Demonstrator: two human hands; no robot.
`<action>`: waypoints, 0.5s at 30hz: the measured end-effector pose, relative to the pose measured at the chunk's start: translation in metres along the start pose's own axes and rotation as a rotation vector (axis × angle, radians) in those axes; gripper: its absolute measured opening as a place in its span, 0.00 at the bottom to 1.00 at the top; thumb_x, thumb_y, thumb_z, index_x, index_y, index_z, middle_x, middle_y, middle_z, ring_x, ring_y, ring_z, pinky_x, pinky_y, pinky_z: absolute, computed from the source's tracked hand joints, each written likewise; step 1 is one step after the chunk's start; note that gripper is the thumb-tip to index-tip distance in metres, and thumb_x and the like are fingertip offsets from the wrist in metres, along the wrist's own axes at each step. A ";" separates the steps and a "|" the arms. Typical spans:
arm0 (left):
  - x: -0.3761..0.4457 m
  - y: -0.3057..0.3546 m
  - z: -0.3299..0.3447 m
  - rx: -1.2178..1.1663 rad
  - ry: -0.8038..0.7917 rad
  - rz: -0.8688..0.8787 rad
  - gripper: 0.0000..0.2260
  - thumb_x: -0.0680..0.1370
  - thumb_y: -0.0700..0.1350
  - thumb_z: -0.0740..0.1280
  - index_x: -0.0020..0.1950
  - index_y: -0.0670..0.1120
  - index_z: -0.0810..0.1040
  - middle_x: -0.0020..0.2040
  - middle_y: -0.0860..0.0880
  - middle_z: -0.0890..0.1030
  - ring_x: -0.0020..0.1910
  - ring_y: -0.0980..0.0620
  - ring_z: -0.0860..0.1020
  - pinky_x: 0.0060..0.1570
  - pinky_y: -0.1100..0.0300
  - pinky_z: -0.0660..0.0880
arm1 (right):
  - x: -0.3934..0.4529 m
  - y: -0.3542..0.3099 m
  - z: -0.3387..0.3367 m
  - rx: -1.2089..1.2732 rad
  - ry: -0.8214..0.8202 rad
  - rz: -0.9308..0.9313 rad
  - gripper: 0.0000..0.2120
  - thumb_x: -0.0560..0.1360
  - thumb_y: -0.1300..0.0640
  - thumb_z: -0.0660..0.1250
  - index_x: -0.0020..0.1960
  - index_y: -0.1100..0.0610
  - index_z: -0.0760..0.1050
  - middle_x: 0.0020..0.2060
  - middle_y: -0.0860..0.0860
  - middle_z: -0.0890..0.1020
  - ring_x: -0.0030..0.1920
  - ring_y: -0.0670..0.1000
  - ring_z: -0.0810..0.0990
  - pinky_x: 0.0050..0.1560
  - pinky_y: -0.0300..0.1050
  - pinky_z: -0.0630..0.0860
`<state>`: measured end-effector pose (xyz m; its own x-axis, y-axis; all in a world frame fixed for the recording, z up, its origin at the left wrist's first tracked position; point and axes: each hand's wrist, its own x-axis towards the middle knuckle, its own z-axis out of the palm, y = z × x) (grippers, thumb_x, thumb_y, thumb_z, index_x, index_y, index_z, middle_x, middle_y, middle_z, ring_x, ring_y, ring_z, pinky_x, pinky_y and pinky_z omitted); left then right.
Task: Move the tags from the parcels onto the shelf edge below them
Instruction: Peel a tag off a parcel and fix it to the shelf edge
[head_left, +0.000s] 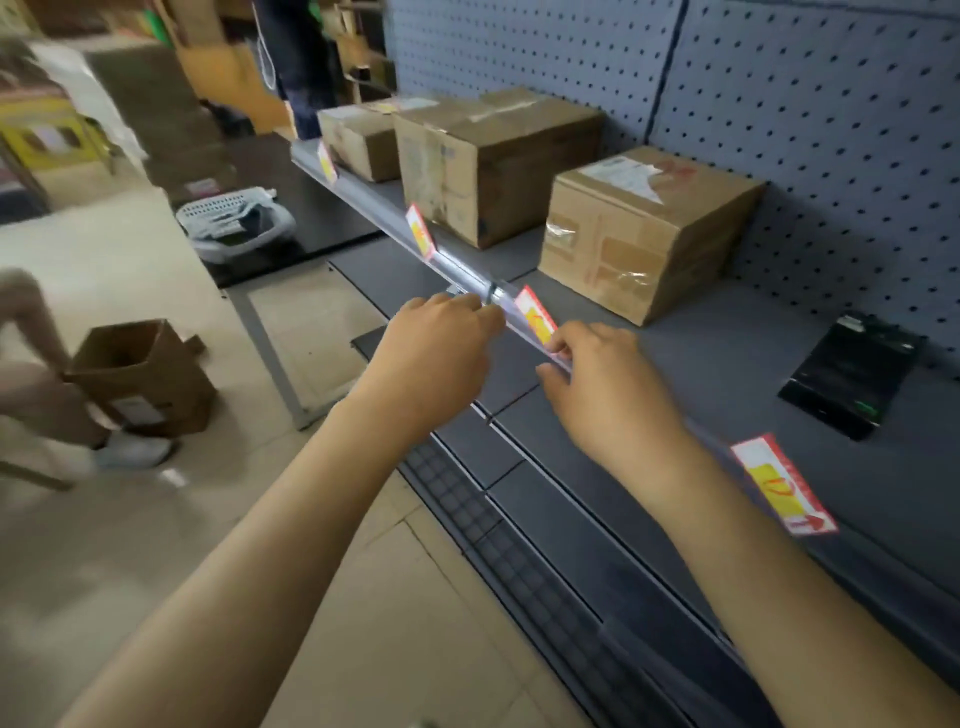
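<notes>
Three cardboard parcels stand on a grey shelf: a small one (358, 137) at the far left, a large one (488, 161) beside it, and a third (639, 228) nearer me. Red, white and yellow tags sit in the clear strip along the shelf edge (467, 275): one (327, 162) below the small parcel, one (421, 231) below the large parcel, one (537, 319) below the third, one (784, 483) at the near right. My left hand (441, 343) pinches the clear strip just left of the third tag. My right hand (597, 374) pinches that tag's lower right corner.
A black flat pouch (852, 374) lies on the shelf at the right, before a blue pegboard wall (831, 130). Lower shelves (571, 519) jut out below. On the floor at left are an open carton (145, 374), a grey basket (234, 221) and another person's leg (31, 332).
</notes>
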<state>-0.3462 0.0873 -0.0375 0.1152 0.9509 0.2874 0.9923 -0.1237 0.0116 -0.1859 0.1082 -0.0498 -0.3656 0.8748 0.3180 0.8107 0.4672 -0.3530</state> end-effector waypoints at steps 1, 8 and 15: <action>0.001 -0.024 -0.002 0.026 -0.002 -0.029 0.14 0.76 0.43 0.64 0.62 0.50 0.74 0.56 0.49 0.79 0.56 0.46 0.76 0.54 0.52 0.71 | 0.015 -0.015 0.011 -0.003 -0.014 -0.023 0.09 0.77 0.54 0.64 0.56 0.56 0.74 0.52 0.55 0.80 0.55 0.58 0.74 0.52 0.50 0.72; 0.002 -0.158 -0.018 0.108 -0.021 -0.227 0.13 0.78 0.48 0.63 0.62 0.49 0.74 0.59 0.48 0.78 0.59 0.45 0.75 0.56 0.53 0.70 | 0.104 -0.107 0.070 -0.048 -0.064 -0.198 0.10 0.77 0.52 0.63 0.56 0.56 0.75 0.53 0.54 0.80 0.56 0.59 0.74 0.53 0.52 0.73; 0.034 -0.254 -0.002 0.090 -0.047 -0.338 0.15 0.77 0.49 0.65 0.63 0.51 0.73 0.60 0.50 0.78 0.60 0.47 0.74 0.57 0.52 0.71 | 0.195 -0.157 0.118 -0.134 -0.103 -0.247 0.12 0.79 0.51 0.60 0.57 0.56 0.73 0.54 0.54 0.79 0.57 0.58 0.74 0.50 0.48 0.72</action>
<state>-0.5941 0.1506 -0.0292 -0.2202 0.9461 0.2377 0.9746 0.2235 0.0133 -0.4385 0.2207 -0.0362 -0.5984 0.7482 0.2865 0.7418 0.6525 -0.1546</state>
